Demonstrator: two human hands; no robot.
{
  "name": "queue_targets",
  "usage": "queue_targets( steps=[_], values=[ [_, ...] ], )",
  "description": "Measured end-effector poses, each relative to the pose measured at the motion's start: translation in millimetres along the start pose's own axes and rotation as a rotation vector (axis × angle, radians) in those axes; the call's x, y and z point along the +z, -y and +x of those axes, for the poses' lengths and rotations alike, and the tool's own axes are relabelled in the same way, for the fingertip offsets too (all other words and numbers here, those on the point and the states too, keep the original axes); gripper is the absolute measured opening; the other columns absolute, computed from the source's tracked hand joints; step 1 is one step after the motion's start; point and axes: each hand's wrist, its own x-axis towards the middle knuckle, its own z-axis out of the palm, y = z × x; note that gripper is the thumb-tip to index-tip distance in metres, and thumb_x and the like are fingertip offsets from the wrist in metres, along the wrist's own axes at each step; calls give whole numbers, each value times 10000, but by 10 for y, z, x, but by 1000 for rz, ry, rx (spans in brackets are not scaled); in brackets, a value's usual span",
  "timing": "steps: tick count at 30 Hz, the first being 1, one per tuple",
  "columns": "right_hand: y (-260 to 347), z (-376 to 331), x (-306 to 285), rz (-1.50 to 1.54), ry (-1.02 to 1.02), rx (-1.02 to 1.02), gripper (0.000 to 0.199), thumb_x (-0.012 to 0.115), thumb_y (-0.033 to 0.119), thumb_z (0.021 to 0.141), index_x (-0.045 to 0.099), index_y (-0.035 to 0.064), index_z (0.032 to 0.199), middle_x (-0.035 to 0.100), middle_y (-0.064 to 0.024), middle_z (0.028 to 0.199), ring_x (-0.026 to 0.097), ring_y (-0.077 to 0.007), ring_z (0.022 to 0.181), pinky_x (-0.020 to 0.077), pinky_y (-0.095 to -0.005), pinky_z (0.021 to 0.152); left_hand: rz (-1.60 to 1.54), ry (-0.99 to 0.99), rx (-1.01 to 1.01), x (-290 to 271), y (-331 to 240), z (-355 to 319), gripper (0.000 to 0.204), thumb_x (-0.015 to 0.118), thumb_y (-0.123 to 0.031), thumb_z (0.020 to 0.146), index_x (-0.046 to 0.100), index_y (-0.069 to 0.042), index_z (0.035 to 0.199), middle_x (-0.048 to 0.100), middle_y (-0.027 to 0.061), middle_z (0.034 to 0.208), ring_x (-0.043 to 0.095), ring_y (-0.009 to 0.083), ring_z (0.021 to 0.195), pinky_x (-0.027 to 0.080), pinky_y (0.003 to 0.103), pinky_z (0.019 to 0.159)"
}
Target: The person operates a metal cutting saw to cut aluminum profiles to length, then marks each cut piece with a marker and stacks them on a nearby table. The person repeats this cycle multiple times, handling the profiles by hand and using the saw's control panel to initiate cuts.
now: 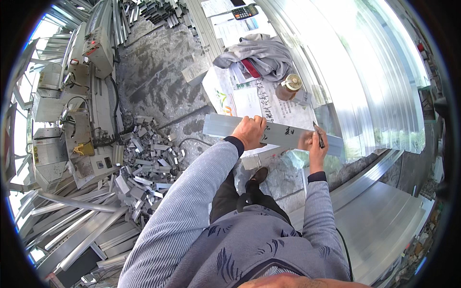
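Note:
A long flat aluminium strip with black handwriting on it lies crosswise in front of me, over the near end of a paper-covered work surface. My left hand grips its edge left of the middle, fingers curled over the top. Toward its right end, my right hand is closed around a dark marker pen, held upright. The hand's lower side is at the strip, and its reflection shows in the metal.
Beyond the strip are a grey jacket, a lidded bottle and a calculator on papers. Shiny aluminium profiles stack at right. Metal offcuts pile on the floor at left, beside a cutting machine.

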Motion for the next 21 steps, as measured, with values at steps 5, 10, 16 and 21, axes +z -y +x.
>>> queue_targets(
  steps=[5,10,16,21],
  values=[
    [5,4,9,35,8,13,269,611,185,1106,707,17,1293,703,-21,980,560,-72,727,481,-263,670,30,32,6,19,8,12,882,825,-634,776,587,29,1306,626,120,1097,655,263,994,519,417,829],
    [-5,11,8,41,13,21,270,606,188,1109,705,26,1300,709,-15,962,564,-68,736,478,-253,676,61,32,34,49,28,22,977,810,-678,782,567,60,1374,621,125,1086,642,246,994,518,400,797],
    [9,16,10,63,21,26,280,593,187,1113,702,37,1323,722,-25,976,591,-77,760,497,-254,691,46,32,28,67,28,26,924,817,-666,777,589,43,1325,614,114,1078,641,247,996,516,402,788],
    [28,11,18,34,11,10,318,587,202,1112,691,36,1362,727,-37,982,622,-91,781,519,-263,700,60,31,37,72,38,32,953,812,-678,776,585,49,1349,612,114,1072,640,241,978,510,396,780]
  ],
)
